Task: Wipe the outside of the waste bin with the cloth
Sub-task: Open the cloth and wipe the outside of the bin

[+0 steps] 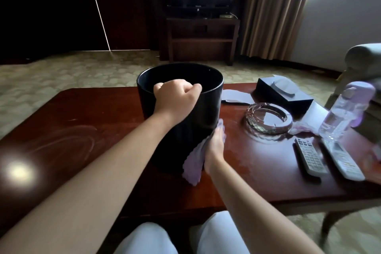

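Note:
A round black waste bin [208, 107] stands upright on the dark wooden table [82, 126], a little left of the middle. My left hand [177, 99] grips its near rim, fingers curled over the edge into the bin. My right hand [215, 148] presses a lilac cloth [192, 165] against the lower right side of the bin's outer wall. The cloth hangs down from under the palm to the tabletop. The bin's inside looks dark, and its far side is hidden.
To the right on the table lie a glass ashtray [269, 118], a black tissue box [284, 94], two remote controls [310, 156], a clear plastic bottle [342, 113] and another lilac cloth [303, 129]. An armchair [362, 60] stands at the right. A TV stand [203, 37] is behind.

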Motion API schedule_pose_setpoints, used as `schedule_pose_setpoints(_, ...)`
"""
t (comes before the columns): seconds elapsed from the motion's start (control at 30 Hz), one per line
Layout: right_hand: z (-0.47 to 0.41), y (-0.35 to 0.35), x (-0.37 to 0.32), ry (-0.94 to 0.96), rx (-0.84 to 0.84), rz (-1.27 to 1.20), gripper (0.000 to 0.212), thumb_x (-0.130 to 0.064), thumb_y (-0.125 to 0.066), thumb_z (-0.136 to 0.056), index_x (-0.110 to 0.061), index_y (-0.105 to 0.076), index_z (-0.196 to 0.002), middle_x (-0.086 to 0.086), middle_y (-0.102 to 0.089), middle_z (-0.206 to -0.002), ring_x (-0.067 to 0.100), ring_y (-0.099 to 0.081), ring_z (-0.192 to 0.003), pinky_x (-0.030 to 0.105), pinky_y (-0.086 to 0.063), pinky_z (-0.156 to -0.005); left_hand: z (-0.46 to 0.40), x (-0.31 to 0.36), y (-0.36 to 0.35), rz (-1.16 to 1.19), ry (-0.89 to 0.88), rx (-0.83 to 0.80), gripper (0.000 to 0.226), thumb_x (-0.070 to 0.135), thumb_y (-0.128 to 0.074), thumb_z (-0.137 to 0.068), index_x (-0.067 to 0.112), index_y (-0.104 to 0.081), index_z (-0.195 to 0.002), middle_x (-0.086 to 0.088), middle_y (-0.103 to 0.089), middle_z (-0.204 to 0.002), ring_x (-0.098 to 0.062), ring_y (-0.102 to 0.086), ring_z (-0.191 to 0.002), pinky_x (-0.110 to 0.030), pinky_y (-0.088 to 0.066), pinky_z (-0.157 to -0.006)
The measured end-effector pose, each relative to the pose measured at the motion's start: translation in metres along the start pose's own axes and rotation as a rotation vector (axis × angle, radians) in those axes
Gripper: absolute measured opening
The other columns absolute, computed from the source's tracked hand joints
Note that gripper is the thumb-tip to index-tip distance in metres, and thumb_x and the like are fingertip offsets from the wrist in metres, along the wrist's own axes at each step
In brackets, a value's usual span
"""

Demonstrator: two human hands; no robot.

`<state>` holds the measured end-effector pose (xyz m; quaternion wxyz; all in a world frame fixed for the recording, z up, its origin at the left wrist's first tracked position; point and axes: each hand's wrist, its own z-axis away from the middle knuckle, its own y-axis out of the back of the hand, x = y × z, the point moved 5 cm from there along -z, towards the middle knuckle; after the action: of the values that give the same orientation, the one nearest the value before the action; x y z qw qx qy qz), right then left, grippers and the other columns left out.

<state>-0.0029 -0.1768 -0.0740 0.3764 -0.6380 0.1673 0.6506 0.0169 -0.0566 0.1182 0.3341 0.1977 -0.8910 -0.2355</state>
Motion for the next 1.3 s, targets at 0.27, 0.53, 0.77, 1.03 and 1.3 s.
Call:
schedule_pose_setpoints(0.27, -0.005, 0.007, 0.026, -0.229, 0.226, 0.004, 0.022, -0.031, -0.041, -0.096, -0.021, -0.059, -0.088, 0.007, -0.060, -0.110, 0.026, -0.055, -0.112, 0.036, -0.040, -0.099, -0.005, -0.024, 0.013, 0.179, 0.108, -0.117, 0.040, 0.039, -0.046, -0.074, 0.009, -0.058, -0.050, 0.019, -0.050, -0.042, -0.002, -0.045, -0.051, -0.036, -0.032, -0.076)
schedule_pose_setpoints(0.53, 0.001, 0.026, 0.035, -0.110, 0.211, -0.073, 0.029, -0.054, -0.039, -0.089, -0.036, -0.061, -0.094, -0.002, -0.058, -0.105, 0.017, -0.053, -0.108, 0.038, -0.036, -0.106, -0.006, -0.040, 0.014, 0.103, 0.004, -0.053, 0.048, 0.034, -0.052, -0.077, 0.012, -0.027, -0.042, 0.005, -0.029, -0.036, -0.011, -0.030, -0.039, -0.029, -0.025, -0.057)
schedule_pose_setpoints(0.77, 0.004, -0.002, -0.024, 0.059, 0.090, -0.166, 0.043, -0.059, -0.041, -0.085, -0.032, -0.059, -0.114, -0.012, -0.054, -0.118, 0.010, -0.047, -0.118, 0.034, -0.032, -0.109, -0.003, -0.031, 0.015, -0.026, -0.030, 0.033, 0.041, 0.029, -0.050, -0.071, 0.017, -0.023, -0.041, 0.003, -0.028, -0.036, -0.010, -0.040, -0.048, -0.027, -0.023, -0.076)
schedule_pose_setpoints(1.03, 0.010, -0.030, -0.117, 0.591, -0.067, 0.058, 0.049, -0.035, -0.031, -0.100, -0.020, -0.029, -0.146, -0.013, -0.023, -0.150, -0.003, -0.012, -0.139, 0.023, -0.007, -0.117, -0.004, -0.034, 0.014, -0.024, -0.015, 0.013, 0.038, 0.030, -0.047, -0.068, 0.017, -0.023, -0.042, 0.004, -0.035, -0.036, -0.010, -0.039, -0.047, -0.022, -0.025, -0.077)
schedule_pose_setpoints(1.3, 0.035, 0.000, 0.035, -0.138, 0.095, 0.020, 0.042, -0.064, -0.028, -0.071, -0.044, -0.048, -0.103, -0.003, -0.041, -0.116, 0.029, -0.048, -0.122, 0.045, -0.038, -0.106, -0.006, -0.036, 0.016, 0.008, -0.012, -0.006, 0.038, 0.027, -0.048, -0.067, 0.015, -0.024, -0.040, 0.008, -0.037, -0.036, -0.008, -0.037, -0.043, -0.031, -0.029, -0.073)
